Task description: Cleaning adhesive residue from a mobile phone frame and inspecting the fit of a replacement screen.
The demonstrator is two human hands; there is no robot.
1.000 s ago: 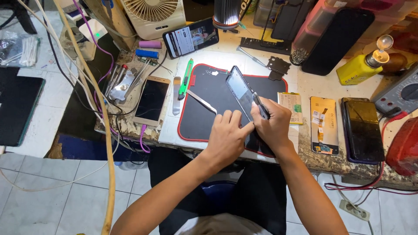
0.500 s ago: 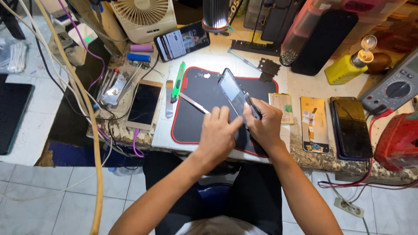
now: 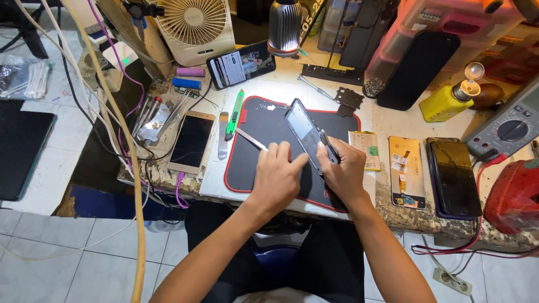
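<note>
A dark smartphone [image 3: 302, 126] stands tilted on its edge over a black work mat with a red border [image 3: 255, 168]. My left hand [image 3: 278, 177] presses its fingertips against the phone's lower left side. My right hand [image 3: 343, 171] grips the phone's right edge together with a thin dark tool [image 3: 328, 146] that points up along the phone. A metal tweezer [image 3: 250, 138] lies on the mat just left of my left hand.
A gold phone [image 3: 192, 141], a green utility knife [image 3: 233, 114] and a metal spatula [image 3: 223, 134] lie to the left. A flat battery [image 3: 364, 150], a display part [image 3: 405, 171] and a black phone [image 3: 453, 177] lie to the right. A fan [image 3: 193, 25], a lamp [image 3: 285, 25], a yellow bottle [image 3: 446, 101] and a multimeter [image 3: 508, 132] stand behind.
The view has shifted slightly to the side. Both hands keep their hold on the tilted phone over the mat, with only small finger movement.
</note>
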